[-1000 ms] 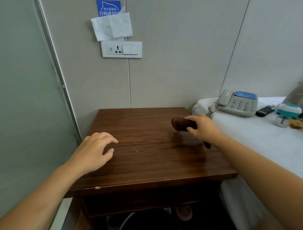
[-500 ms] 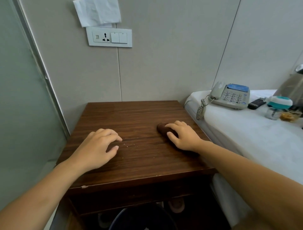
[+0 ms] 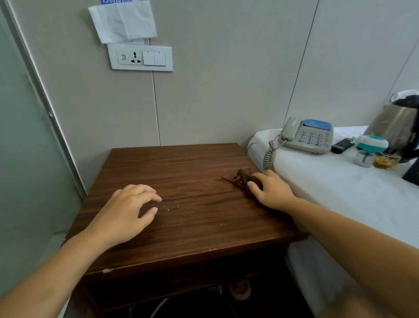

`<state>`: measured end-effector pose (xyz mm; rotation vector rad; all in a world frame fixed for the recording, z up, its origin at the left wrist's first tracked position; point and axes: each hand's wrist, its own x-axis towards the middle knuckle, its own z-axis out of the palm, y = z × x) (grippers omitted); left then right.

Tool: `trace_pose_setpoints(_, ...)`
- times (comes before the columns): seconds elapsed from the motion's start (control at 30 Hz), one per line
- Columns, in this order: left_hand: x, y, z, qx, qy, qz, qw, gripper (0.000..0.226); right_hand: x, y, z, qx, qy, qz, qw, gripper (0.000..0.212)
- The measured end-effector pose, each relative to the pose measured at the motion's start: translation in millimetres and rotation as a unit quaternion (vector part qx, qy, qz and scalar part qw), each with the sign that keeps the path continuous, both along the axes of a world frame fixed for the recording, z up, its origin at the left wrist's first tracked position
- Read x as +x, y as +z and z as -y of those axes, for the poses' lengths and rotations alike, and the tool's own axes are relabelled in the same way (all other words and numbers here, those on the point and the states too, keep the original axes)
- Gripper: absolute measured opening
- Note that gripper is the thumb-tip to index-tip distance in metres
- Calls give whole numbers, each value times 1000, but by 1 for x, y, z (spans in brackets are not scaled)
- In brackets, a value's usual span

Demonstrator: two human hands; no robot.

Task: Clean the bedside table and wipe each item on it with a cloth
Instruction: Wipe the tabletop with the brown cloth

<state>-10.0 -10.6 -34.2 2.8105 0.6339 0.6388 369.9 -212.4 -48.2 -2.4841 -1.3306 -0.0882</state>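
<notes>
Right hand (image 3: 271, 191): fingers pressed on brown cloth (image 3: 246, 180) near bedside table (image 3: 181, 163) right edge.
Left hand (image 3: 123, 212): loosely curled, empty.
Risk: crumbs (image 3: 169, 207) swept off edge.

- The blue sign (image 3: 116, 1) at the top of the wall carries white characters, but it is cut off by the frame edge and cannot be read.
- The telephone (image 3: 307, 135) has a blue label with print and a keypad, both too small to read.
</notes>
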Motion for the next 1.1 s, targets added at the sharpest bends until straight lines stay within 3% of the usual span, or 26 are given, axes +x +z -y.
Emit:
trace_pose_setpoints(0.17,-5,3,-5,-1,12,16,1000,26,-45,0,18,14,141,37,989,34)
trace_pose_setpoints(0.3,-1,-2,-9,-4,13,11,1000,26,-74,4,33,-2,194,-25,981,29)
trace_pose_setpoints(0.37,4,-5,-10,-4,10,0,1000,26,-60,6,21,26,154,-5,988,25)
trace_pose_setpoints(0.5,14,-9,-13,10,11,-7,1000,29,-9,-2,-30,63,-57,31,996,32)
trace_pose_setpoints(0.6,21,-11,-17,14,15,-16,1000,32,13,-4,-73,74,-82,42,993,37)
trace_pose_setpoints(0.77,26,-10,-29,23,18,-13,999,30,31,8,-119,-12,-29,-12,999,46)
trace_pose_setpoints(0.87,25,-10,-33,26,23,-21,999,29,31,16,-107,-73,53,-12,996,50)
trace_pose_setpoints(1.1,15,-8,-28,29,12,-23,999,25,-60,8,-16,-39,305,2,952,54)
